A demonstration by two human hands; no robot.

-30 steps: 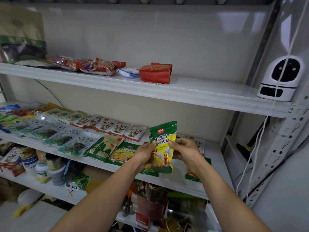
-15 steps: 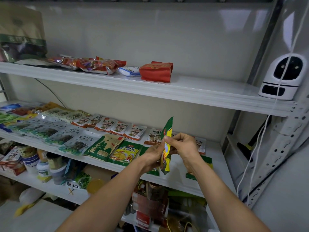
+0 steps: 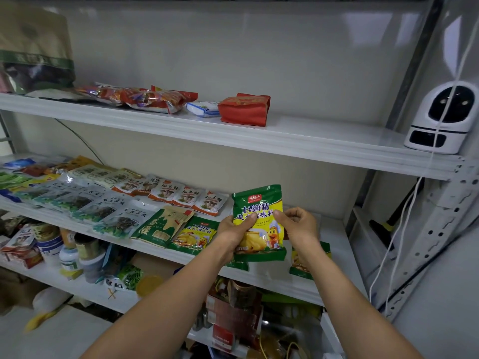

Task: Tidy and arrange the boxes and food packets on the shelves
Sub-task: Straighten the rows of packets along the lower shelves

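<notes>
A green and yellow seasoning packet (image 3: 260, 203) with a cartoon chick is held upright in front of the middle shelf (image 3: 339, 244), its printed face toward me. My left hand (image 3: 234, 233) grips its left edge with the thumb on the front. My right hand (image 3: 298, 225) pinches its right edge. Matching packets lie flat on the shelf: one to the left (image 3: 194, 235), one partly hidden under my right wrist (image 3: 300, 265). A tan and green packet (image 3: 163, 226) lies further left.
Rows of mushroom packets (image 3: 181, 194) and dark dried-goods packets (image 3: 103, 211) cover the middle shelf's left. The top shelf (image 3: 311, 141) carries a red pouch (image 3: 245, 110), snack bags (image 3: 145, 97) and a white camera device (image 3: 440, 120). Jars (image 3: 85, 255) crowd the lower shelf.
The packet was face-on, then turned edge-on half a second ago, and now faces me again, held slightly higher and to the right.
</notes>
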